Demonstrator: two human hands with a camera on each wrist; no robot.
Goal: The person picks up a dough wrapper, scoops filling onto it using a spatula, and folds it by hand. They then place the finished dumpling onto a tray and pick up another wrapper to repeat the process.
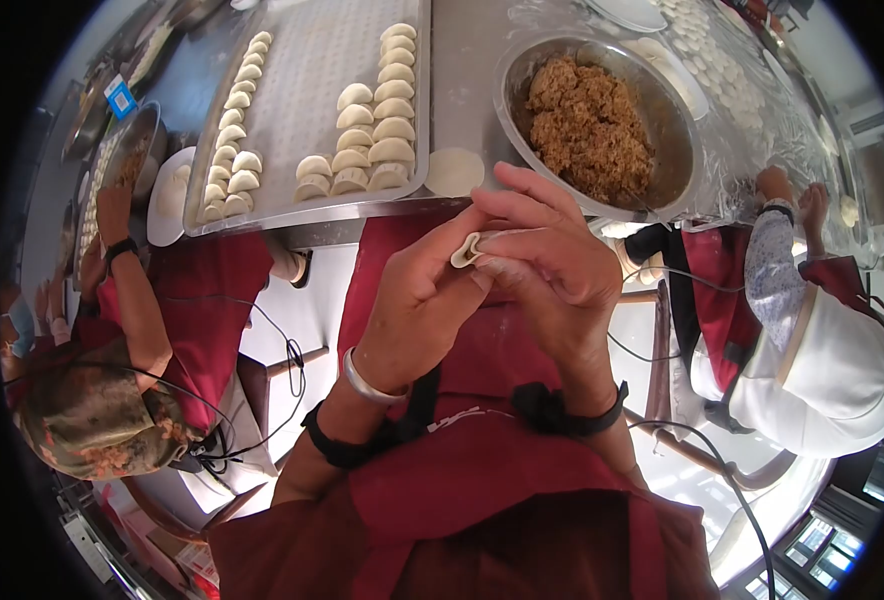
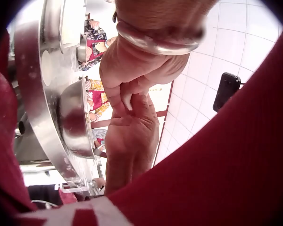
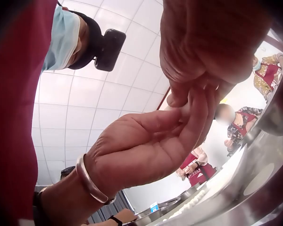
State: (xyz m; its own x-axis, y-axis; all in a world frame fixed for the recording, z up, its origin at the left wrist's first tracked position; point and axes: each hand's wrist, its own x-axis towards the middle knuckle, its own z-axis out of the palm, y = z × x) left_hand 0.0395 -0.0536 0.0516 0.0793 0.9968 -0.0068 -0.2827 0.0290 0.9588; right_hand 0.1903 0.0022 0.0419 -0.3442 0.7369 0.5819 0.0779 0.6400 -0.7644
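A small dumpling [image 1: 466, 250], its pale dough folded over, is held between both hands in front of the red apron, just off the table edge. My left hand [image 1: 424, 290], with a silver bangle at the wrist, pinches it from the left. From the other side my right hand [image 1: 557, 270] pinches the dough with thumb and fingers. The fingertips of both hands meet at the dumpling. In the right wrist view only a bit of the dough [image 3: 185, 112] shows; fingers cover most of it. A round wrapper [image 1: 455, 172] lies on the table beyond the hands.
A metal tray [image 1: 307, 70] with rows of finished dumplings [image 1: 394, 105] stands at the table's edge, left of centre. Right of it sits a steel bowl [image 1: 687, 150] of brown filling [image 1: 592, 130]. People work on either side, and cables hang near both of my forearms.
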